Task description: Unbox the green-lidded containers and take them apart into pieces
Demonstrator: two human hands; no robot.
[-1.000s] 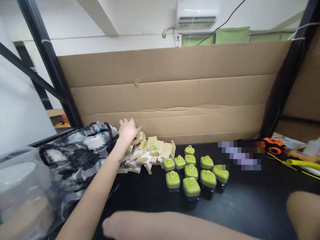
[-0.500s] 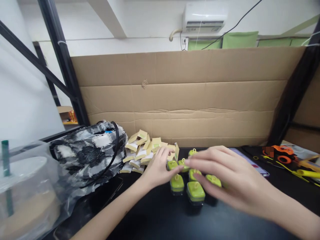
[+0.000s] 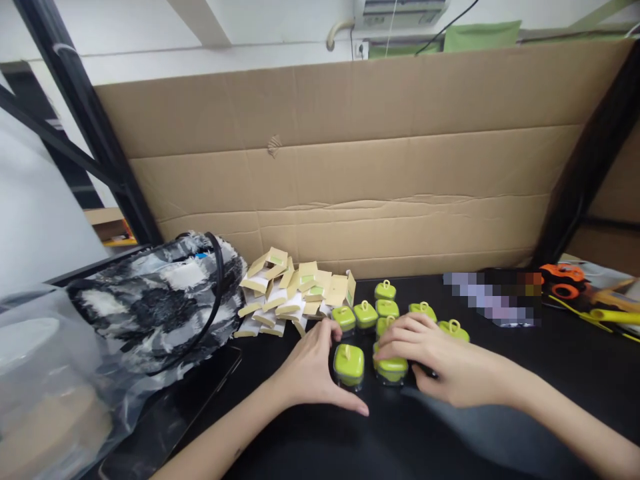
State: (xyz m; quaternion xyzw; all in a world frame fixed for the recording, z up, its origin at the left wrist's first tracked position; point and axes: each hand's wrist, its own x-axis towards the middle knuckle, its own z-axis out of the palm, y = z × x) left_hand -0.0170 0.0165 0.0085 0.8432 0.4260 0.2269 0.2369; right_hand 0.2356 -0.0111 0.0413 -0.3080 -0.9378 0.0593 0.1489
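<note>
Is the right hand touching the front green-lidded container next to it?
Touching. The head view shows the right hand with its fingertips lying on the green-lidded container, no gap visible.

A tall cardboard sheet (image 3: 350, 173) stands along the back of the black counter (image 3: 500, 413). Black metal posts (image 3: 75, 113) frame both sides. Behind, a white wall (image 3: 225, 53) carries an air conditioner (image 3: 400, 10).

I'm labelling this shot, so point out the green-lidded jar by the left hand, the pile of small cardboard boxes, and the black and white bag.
green-lidded jar (image 3: 349, 361), head view, on its green lid.
pile of small cardboard boxes (image 3: 293, 297), head view, middle of the heap.
black and white bag (image 3: 160, 300), head view, on its patterned side.
</note>
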